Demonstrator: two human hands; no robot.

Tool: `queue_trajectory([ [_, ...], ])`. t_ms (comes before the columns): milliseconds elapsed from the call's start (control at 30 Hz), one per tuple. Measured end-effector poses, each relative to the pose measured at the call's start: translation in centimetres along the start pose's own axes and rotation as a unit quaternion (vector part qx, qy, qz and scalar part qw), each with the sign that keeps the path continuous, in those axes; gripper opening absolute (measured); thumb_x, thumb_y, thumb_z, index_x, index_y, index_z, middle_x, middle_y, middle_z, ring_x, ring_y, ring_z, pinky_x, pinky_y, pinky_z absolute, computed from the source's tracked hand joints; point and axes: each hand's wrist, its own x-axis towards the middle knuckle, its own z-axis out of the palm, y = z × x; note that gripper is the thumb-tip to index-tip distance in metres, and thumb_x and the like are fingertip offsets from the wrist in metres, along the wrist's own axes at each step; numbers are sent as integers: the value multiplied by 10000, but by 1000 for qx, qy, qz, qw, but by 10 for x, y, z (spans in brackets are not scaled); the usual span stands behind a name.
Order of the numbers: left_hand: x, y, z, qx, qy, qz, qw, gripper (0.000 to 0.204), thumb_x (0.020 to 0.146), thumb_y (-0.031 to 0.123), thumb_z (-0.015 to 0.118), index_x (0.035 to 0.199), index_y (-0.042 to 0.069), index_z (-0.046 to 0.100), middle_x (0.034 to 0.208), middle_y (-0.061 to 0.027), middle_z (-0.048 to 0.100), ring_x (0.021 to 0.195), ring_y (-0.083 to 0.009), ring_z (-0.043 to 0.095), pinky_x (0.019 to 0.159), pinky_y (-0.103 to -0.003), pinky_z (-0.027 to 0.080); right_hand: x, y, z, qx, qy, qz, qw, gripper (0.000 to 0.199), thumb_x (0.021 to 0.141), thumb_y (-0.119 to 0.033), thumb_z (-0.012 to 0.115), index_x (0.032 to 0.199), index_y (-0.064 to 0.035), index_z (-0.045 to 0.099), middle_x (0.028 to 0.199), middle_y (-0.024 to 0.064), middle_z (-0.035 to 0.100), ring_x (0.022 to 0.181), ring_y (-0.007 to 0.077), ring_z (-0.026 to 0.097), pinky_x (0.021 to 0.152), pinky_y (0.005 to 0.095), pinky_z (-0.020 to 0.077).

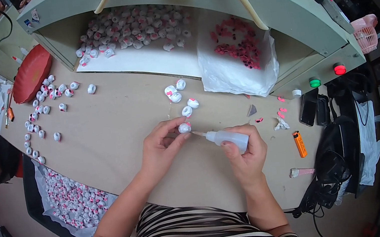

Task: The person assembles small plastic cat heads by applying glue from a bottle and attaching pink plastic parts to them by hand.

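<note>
I see the left hand (160, 146) just left of the frame's centre, its thumb and fingertips pinched around a small white piece (184, 127) with a touch of pink on it, held a little above the tan table (116, 131). The right hand (245, 152) sits to the right and slightly lower, wrapped closed around a small translucent squeeze bottle (226, 138). What matters here is the line between the two: the bottle's long axis runs from lower right to upper left, and its thin nozzle (199, 133) points straight at the pinched piece, with the tip at or just short of its right side; I cannot tell whether it actually touches. So the piece lies up and to the left of the right hand, and the left hand is the one on it, while the right meets it only through the nozzle. Just above the piece, a short trail of similar white pieces (180, 97) runs toward the upper centre of the frame, lying apart from both hands. A bigger heap of them (131, 30) fills the open compartment of the grey-green housing at the top, and beside it, to the right, a white plastic bag (237, 67) holds pink bits. At the lower left a bin (74, 199) is full of more white-and-pink pieces. An orange lighter (299, 144) lies on the table to the right of the right hand, well clear of the bottle.
</note>
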Motion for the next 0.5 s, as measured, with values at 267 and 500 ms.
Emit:
queue_trajectory([
  [267,-2,-6,1,-28,19,-20,999,287,805,-4,626,1083,20,558,987,-69,588,872,-97,585,672,-205,519,1,1,10,-133,-7,-110,985,326,667,-132,782,893,-21,574,750,95,596,634,237,556,547,314,445],
  [500,-3,-3,1,-37,22,-52,998,253,801,-1,632,1042,20,558,980,-83,593,778,-84,606,633,-192,513,0,2,14,-137,-12,-120,983,319,669,-134,780,887,-21,575,744,95,595,634,236,552,544,316,440],
])
